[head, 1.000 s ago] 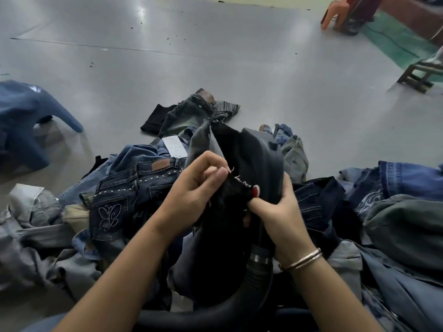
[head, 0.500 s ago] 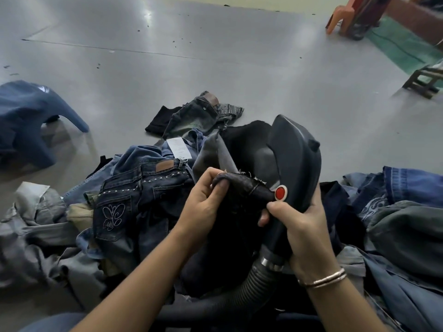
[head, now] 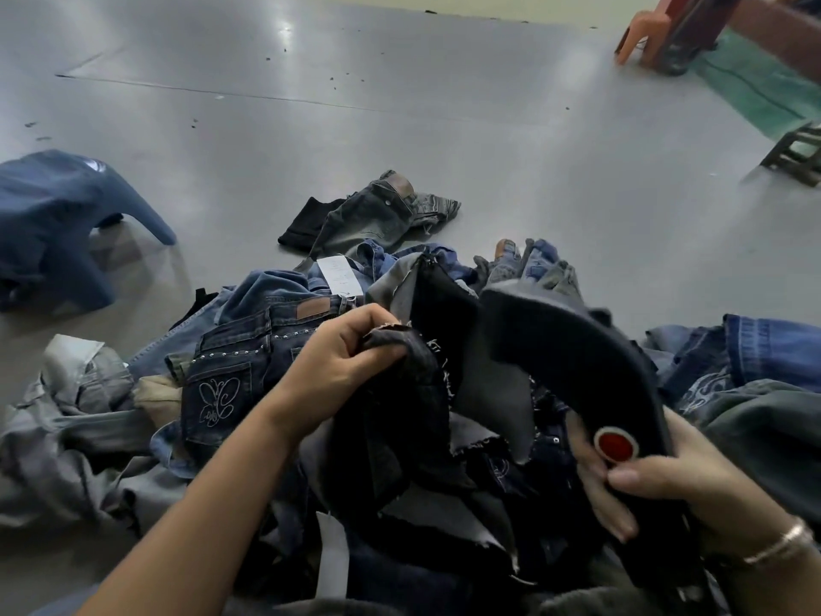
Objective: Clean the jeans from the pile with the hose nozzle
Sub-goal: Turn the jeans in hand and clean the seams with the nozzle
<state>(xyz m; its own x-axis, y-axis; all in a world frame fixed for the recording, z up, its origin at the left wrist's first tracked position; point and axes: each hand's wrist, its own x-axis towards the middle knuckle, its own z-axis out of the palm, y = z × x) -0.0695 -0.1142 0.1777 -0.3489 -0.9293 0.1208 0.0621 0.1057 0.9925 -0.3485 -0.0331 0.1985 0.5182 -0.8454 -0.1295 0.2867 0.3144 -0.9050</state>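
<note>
My left hand (head: 337,371) grips a frayed fold of black jeans (head: 400,420) lifted over the pile. My right hand (head: 657,486) holds the dark hose nozzle (head: 577,362) by its handle, thumb lying just under its red button (head: 615,444). The nozzle's wide head points up and away, beside the black jeans and to their right. The hose itself is hidden below the frame edge. A pile of jeans (head: 249,349) in blue, grey and black spreads under both hands.
A dark grey pair of jeans (head: 377,211) lies apart on the grey floor beyond the pile. A blue garment (head: 57,224) is draped over something at the left. An orange stool (head: 644,33) and a small wooden stool (head: 795,153) stand far right.
The nozzle has come out from behind the black jeans and swung to the right and nearer to me. My left hand has pulled the frayed fold leftward, away from the nozzle.
</note>
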